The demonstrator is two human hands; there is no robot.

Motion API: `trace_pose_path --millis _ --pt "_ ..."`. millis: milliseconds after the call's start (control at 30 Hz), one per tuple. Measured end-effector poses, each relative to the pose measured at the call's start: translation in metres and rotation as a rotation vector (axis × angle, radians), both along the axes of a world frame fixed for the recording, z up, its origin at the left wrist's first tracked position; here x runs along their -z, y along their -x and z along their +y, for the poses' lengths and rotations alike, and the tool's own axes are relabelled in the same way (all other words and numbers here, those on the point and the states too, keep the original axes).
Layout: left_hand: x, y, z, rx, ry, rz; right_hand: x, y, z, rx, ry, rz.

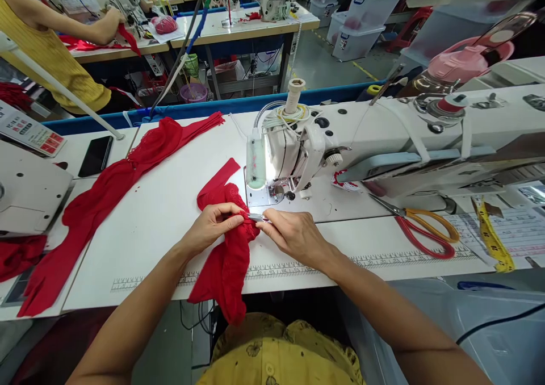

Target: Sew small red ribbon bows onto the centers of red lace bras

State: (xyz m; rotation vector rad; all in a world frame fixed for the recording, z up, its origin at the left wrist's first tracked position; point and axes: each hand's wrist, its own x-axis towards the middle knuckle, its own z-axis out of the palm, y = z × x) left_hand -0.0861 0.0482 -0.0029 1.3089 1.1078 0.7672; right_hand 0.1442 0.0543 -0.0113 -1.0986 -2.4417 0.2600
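Note:
My left hand (214, 224) pinches the edge of a red lace garment piece (232, 254) between thumb and fingers. The cloth drapes over the table's front edge, and a strap-like end lies toward the sewing machine (293, 152). Small metal thread snips (256, 217) sit in my right hand (297, 234), their tip against the red cloth beside my left fingertips. Most of the snips is hidden by my fingers. Both hands are just in front of the machine's lit needle area.
A long red garment strip (106, 195) lies to the left, near a black phone (96, 156). At right are large scissors (421, 226) with orange and red handles and a yellow tape measure (489, 237). A co-worker's hand (111, 24) holds red cloth across the aisle.

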Motion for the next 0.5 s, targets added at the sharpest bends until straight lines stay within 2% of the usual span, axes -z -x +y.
trace_pose_path --millis 500 --pt "-0.0014 -0.0001 0.0003 0.012 -0.027 0.031 -0.0007 -0.0001 0.0005 -0.013 0.017 0.005"
